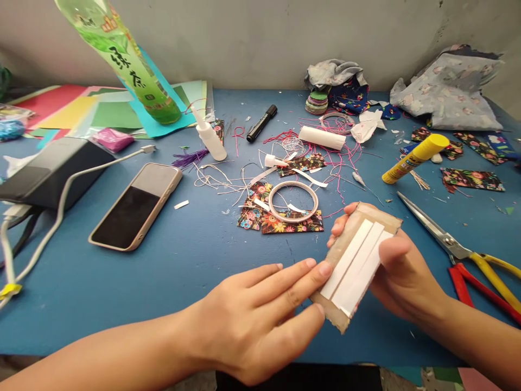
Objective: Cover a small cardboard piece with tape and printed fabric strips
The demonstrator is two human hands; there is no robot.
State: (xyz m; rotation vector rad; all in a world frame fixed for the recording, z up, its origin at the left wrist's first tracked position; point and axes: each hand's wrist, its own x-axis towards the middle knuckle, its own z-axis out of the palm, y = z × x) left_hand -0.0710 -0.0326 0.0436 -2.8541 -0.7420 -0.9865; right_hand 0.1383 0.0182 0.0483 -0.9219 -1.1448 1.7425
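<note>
My right hand (401, 277) grips a brown cardboard piece (345, 320) near the front of the blue table, thumb on top and fingers behind. White tape strips (358, 263) run along the cardboard's face. My left hand (260, 315) reaches in from the left. Its fingertips pinch the cardboard's lower left edge beside the strips. A roll of double-sided tape (293, 202) lies on floral fabric scraps (280, 221) just beyond the hands.
Scissors with yellow and red handles (464, 252) lie right of my right hand. A phone (136, 206), a power bank with cable (49, 171), a green bottle (126, 60), a glue bottle (209, 136), a marker (261, 123), a yellow glue stick (415, 157), threads and fabric crowd the table (183, 260).
</note>
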